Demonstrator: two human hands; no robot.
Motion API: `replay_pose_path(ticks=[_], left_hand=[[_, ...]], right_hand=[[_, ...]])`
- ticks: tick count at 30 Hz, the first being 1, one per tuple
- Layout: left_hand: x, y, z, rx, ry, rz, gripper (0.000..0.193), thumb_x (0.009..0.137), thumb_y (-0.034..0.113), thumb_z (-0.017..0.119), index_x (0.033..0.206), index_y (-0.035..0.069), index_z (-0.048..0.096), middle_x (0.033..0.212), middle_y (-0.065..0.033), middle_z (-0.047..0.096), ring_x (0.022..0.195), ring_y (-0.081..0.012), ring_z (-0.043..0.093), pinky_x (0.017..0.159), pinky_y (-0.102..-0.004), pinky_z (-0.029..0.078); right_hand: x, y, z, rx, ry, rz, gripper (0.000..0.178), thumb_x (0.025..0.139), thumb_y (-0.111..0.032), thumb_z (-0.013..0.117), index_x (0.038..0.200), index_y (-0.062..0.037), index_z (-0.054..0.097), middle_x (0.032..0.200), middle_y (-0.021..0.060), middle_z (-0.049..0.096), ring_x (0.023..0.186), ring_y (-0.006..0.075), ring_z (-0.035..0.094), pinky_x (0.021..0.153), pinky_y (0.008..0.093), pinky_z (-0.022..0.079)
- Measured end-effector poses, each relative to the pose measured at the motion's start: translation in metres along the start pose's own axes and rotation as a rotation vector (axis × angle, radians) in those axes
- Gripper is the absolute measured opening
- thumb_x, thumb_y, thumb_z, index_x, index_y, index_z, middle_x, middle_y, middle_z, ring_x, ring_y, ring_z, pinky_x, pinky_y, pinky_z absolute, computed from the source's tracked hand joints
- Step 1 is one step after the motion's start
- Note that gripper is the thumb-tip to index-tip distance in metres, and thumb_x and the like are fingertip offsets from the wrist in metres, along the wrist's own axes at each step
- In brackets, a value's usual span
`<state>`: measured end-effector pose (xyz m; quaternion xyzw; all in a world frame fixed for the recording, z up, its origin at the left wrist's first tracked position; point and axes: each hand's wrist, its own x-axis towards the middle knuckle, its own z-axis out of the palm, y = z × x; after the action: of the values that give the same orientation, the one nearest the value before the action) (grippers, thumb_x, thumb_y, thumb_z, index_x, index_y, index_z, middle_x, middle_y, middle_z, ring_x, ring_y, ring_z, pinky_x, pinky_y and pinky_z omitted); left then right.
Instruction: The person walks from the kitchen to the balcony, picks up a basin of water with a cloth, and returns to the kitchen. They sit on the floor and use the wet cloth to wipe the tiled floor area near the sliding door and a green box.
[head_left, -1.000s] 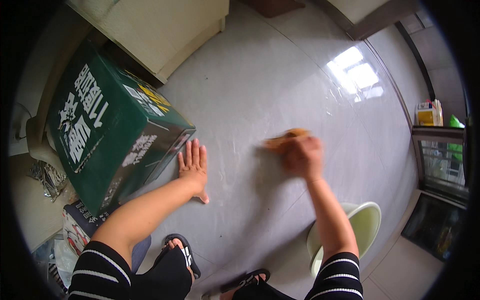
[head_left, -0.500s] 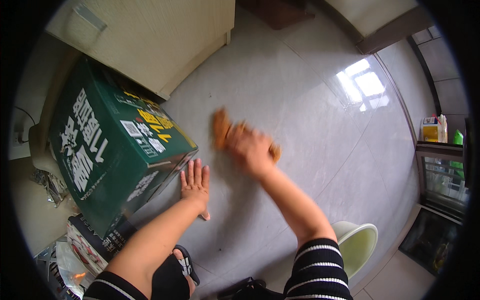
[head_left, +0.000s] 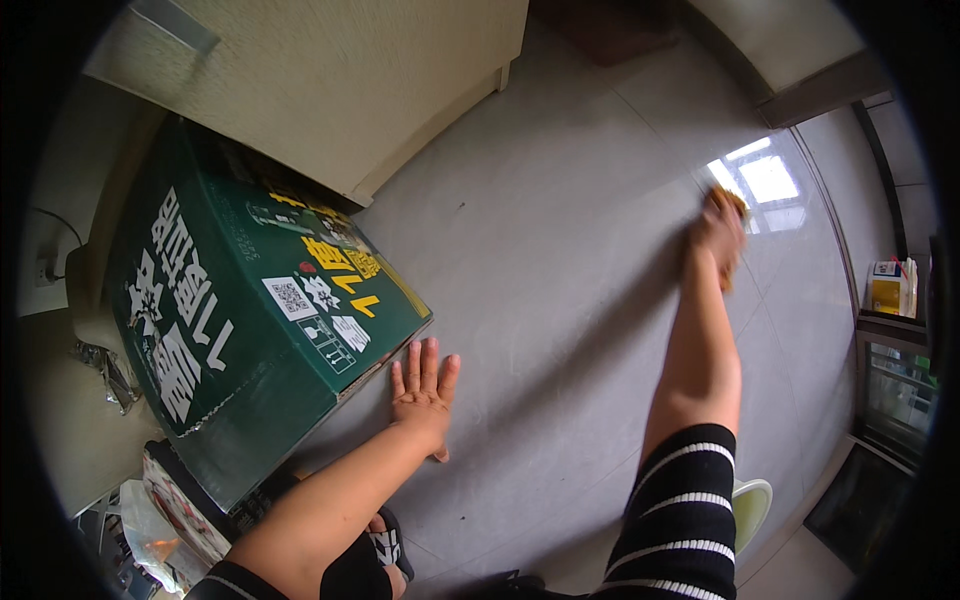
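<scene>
With my right arm stretched far out to the right, my right hand [head_left: 717, 232] presses an orange-brown cloth [head_left: 733, 204] against the grey tiled floor [head_left: 560, 270]. Cloth shows past the fingertips and below the hand; motion blurs both slightly. My left hand [head_left: 424, 400] lies flat on the floor with its fingers spread and nothing in it. Close beside those fingers is the corner of a large dark green cardboard box [head_left: 280, 430] with white and yellow print.
Behind the box stands a pale wooden cabinet [head_left: 330, 80]. A pale green bucket [head_left: 752, 515] is partly hidden by my right sleeve. Packages and plastic bags [head_left: 150, 530] lie at lower left. Along the right side are a low shelf [head_left: 895, 330] and a door frame [head_left: 820, 88].
My right hand has swept the cloth across the floor from the middle to the far right. The left hand stays flat by the box. The whole view has shifted somewhat.
</scene>
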<state>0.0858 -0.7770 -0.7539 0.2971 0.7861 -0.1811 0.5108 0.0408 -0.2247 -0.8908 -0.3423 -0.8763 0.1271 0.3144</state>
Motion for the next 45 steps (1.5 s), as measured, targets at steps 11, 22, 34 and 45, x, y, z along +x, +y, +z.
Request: replay_pose_path(ticks=[11, 22, 34, 45], left_hand=[[-0.006, -0.012, 0.013, -0.002, -0.036, -0.076, 0.145, 0.057, 0.05, 0.085, 0.149, 0.011, -0.02, 0.153, -0.0253, -0.024, 0.141, -0.0443, -0.021, 0.112, -0.0583, -0.004], [-0.011, -0.016, 0.011, 0.011, -0.042, -0.044, 0.142, 0.059, 0.05, 0.083, 0.149, 0.006, -0.018, 0.151, -0.0292, -0.023, 0.139, -0.048, -0.022, 0.111, -0.06, -0.006], [-0.001, -0.013, 0.025, 0.176, 0.039, -0.076, 0.142, 0.056, 0.051, 0.085, 0.151, 0.007, -0.012, 0.154, -0.0263, -0.018, 0.141, -0.0465, -0.019, 0.112, -0.0601, -0.003], [0.031, -0.013, 0.082, 0.6, 0.42, -0.311, 0.14, 0.058, 0.043, 0.086, 0.151, 0.01, -0.014, 0.155, -0.0242, -0.017, 0.143, -0.0453, -0.013, 0.113, -0.059, 0.006]], right_hand=[[-0.229, -0.298, -0.059, 0.354, -0.745, -0.989, 0.036, 0.08, -0.018, 0.057, 0.115, -0.0185, 0.065, 0.13, -0.0004, 0.055, 0.124, 0.0275, 0.044, 0.086, 0.0445, 0.037], [-0.113, -0.304, -0.003, 0.007, -0.413, -0.52, 0.037, 0.091, -0.03, 0.052, 0.128, -0.024, 0.056, 0.137, 0.0037, 0.052, 0.127, 0.0318, 0.043, 0.101, 0.0424, 0.039], [-0.149, -0.365, 0.079, -0.068, -0.404, -0.686, 0.016, 0.083, -0.019, 0.055, 0.092, -0.012, 0.067, 0.1, 0.009, 0.064, 0.091, 0.0274, 0.062, 0.075, 0.0476, 0.048], [-0.154, -0.415, 0.057, 0.048, -0.658, -0.617, 0.025, 0.084, -0.018, 0.054, 0.105, -0.0178, 0.068, 0.111, 0.0018, 0.064, 0.11, 0.0214, 0.054, 0.089, 0.0433, 0.045]])
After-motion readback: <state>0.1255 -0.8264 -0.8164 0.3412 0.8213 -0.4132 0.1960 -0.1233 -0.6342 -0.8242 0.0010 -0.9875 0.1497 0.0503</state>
